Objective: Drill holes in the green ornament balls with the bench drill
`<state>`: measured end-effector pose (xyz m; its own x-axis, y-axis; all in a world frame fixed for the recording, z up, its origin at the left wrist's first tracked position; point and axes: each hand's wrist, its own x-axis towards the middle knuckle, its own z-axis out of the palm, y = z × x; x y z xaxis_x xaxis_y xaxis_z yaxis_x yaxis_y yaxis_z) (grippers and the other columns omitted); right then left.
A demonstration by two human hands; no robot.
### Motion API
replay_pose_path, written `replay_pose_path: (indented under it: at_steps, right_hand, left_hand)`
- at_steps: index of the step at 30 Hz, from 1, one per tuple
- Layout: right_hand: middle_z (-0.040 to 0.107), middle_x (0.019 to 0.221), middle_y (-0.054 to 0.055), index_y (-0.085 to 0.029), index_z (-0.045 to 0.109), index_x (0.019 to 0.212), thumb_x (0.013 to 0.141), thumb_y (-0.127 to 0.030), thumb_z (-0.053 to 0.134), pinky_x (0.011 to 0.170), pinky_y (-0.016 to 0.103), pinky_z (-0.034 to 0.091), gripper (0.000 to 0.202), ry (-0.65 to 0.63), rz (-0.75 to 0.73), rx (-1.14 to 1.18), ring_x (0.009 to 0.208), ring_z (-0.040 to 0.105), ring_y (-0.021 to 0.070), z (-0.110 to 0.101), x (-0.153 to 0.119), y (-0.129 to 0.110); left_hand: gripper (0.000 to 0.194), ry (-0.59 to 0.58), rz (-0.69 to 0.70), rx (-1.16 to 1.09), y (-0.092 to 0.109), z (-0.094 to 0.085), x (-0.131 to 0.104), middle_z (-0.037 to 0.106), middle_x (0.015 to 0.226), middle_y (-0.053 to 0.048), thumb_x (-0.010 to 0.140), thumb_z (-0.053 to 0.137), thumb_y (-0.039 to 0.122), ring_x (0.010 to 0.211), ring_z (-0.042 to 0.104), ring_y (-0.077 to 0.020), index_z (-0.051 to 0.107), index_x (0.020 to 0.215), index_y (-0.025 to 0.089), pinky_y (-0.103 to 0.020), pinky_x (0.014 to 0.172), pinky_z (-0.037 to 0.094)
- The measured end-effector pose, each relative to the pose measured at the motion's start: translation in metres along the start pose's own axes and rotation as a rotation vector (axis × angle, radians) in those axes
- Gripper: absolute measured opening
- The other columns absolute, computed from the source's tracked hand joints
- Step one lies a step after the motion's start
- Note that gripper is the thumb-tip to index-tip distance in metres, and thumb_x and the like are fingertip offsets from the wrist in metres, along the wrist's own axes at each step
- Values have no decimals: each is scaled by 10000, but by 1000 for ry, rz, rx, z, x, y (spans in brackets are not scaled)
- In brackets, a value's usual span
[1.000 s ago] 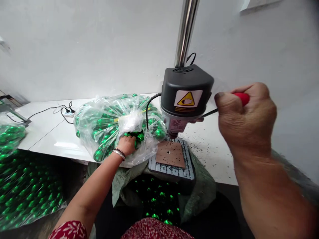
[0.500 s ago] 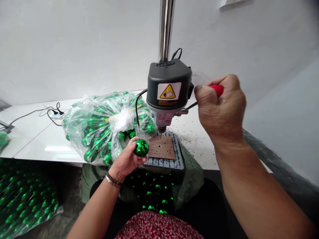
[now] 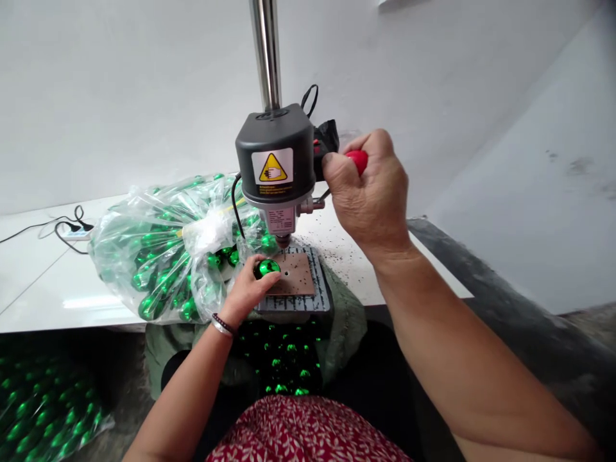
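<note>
My left hand (image 3: 249, 286) is closed around a shiny green ball ornament (image 3: 269, 268), just left of the small hole in a brown board (image 3: 301, 274). The board lies on the grey slotted base (image 3: 323, 292) of a bench drill press (image 3: 275, 157), with dark shavings scattered over it. Above the hole the drill bit points down, apart from the ball. My right hand (image 3: 373, 192) wraps round the red knob (image 3: 357, 162) of the drill's feed lever, to the right of the motor housing.
A clear plastic bag (image 3: 158, 247) full of green balls sits on the white table (image 3: 106, 292) left of the drill. More balls fill a bag (image 3: 48, 398) at lower left and green cloth (image 3: 344, 327) below the base. A power strip (image 3: 79, 232) lies at far left.
My left hand has brought the green ball onto or just over the board and turned it, fingers now over its far side. My right hand stays on the red knob. The camera view has shifted.
</note>
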<state>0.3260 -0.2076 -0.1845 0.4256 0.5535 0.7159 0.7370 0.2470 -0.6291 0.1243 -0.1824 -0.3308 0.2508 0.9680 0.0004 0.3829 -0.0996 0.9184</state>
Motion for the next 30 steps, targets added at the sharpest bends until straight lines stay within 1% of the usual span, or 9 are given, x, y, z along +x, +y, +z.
replay_pose_path:
  at_steps: [1,2,5,9,12,19,23,26,30]
  right_hand:
    - [481,717,-26,-217,446,841,908,-436,469,696,246,503,230,-4,-4,-5,684,525,79,0,0,2]
    - [487,727,-23,-219,446,846,909,-447,465,693,246,506,237,-8,-8,-8,700,535,82,0,0,3]
    - [502,761,-13,-222,452,866,911,-478,451,680,242,505,260,-11,-21,-7,747,561,89,0,-1,5]
    - [507,778,-11,-220,446,873,916,-496,434,690,245,515,279,-12,-16,-12,763,577,92,0,-1,4]
    - [509,784,-14,-220,436,867,924,-494,420,707,244,519,281,-14,-2,-15,767,579,88,-1,-1,1]
    - [518,793,-17,-212,416,853,894,-409,545,733,224,504,239,-35,82,-11,752,544,80,-4,1,-8]
    - [550,829,-16,-204,437,838,863,-354,609,722,216,484,230,-28,138,-6,722,502,72,-5,2,-12]
    - [554,828,-22,-195,453,848,865,-344,612,729,212,472,219,-21,110,45,717,492,64,-4,1,-8]
    - [522,785,-38,-192,446,872,909,-367,549,759,200,463,206,-36,-7,168,724,490,45,-1,-1,2]
  left_hand:
    - [467,52,44,60,-4,3,2,683,1061,-75,745,718,394,1000,632,-221,616,1146,177,-385,950,486]
    - [490,83,58,76,-7,6,4,678,1108,-83,751,715,407,1039,622,-227,608,1170,175,-388,981,467]
    - [521,134,48,8,-15,16,8,657,1198,-92,788,678,422,1095,609,-220,569,1233,176,-366,1011,449]
    - [516,161,38,-81,-20,29,12,655,1172,-81,769,692,382,1089,613,-198,545,1220,178,-322,994,459]
    - [527,167,33,-74,-20,33,14,645,1181,-86,733,725,338,1100,609,-201,542,1200,176,-336,1009,453]
    - [534,113,27,59,-9,31,13,669,1192,-96,720,746,290,1120,618,-232,580,1211,159,-375,1035,451]
    - [591,62,37,134,-7,34,13,679,1215,-98,702,773,268,1132,620,-248,600,1258,165,-402,1049,448]
    - [610,33,89,164,-9,37,15,680,1234,-100,685,789,250,1142,617,-252,615,1264,164,-404,1053,449]
    - [604,13,133,187,-11,40,17,699,1207,-100,676,797,229,1122,624,-252,637,1252,146,-390,1032,463]
